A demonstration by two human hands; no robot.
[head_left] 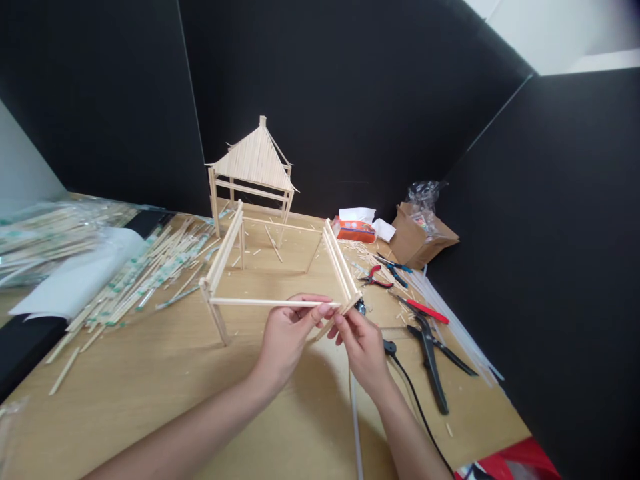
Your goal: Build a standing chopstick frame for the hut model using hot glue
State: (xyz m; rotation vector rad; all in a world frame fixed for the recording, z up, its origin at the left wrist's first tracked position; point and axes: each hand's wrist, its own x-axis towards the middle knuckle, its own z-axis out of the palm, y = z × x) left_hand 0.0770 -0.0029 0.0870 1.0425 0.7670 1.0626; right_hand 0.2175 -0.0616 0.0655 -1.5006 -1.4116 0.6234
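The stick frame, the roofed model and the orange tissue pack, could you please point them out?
Stick frame point(250, 303): head view, its front crossbar.
Roofed model point(253, 159): head view, its slatted roof.
Orange tissue pack point(355, 231): head view, its orange side.

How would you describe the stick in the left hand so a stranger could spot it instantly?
On the wooden table, find the roofless stick frame in front of the roofed model. One thin stick runs across its near side. Unlike its neighbours, it is pinched by the left hand near its right end.
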